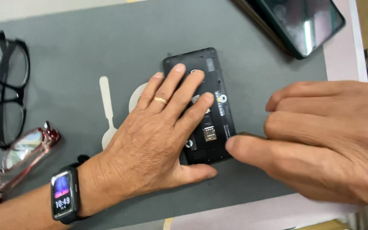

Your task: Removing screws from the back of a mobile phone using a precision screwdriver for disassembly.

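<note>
A black phone (218, 91) with its back cover off lies on a grey mat (86, 55), its inner frame and a small card slot showing. My left hand (154, 140) lies flat on the phone, fingers spread over its left side, thumb along its lower edge. A gold ring is on one finger and a black smartwatch (64, 195) on the wrist. My right hand (324, 136) comes in from the right, thumb tip touching the phone's lower right edge, fingers curled. Whether a thin tool is pinched there I cannot tell.
Black-framed glasses (3, 85) and red-framed glasses (15, 159) lie at the mat's left. A white flat prying tool (106, 106) and a white disc (138, 96) rest beside my left hand. A dark tablet (303, 21) lies at the top right.
</note>
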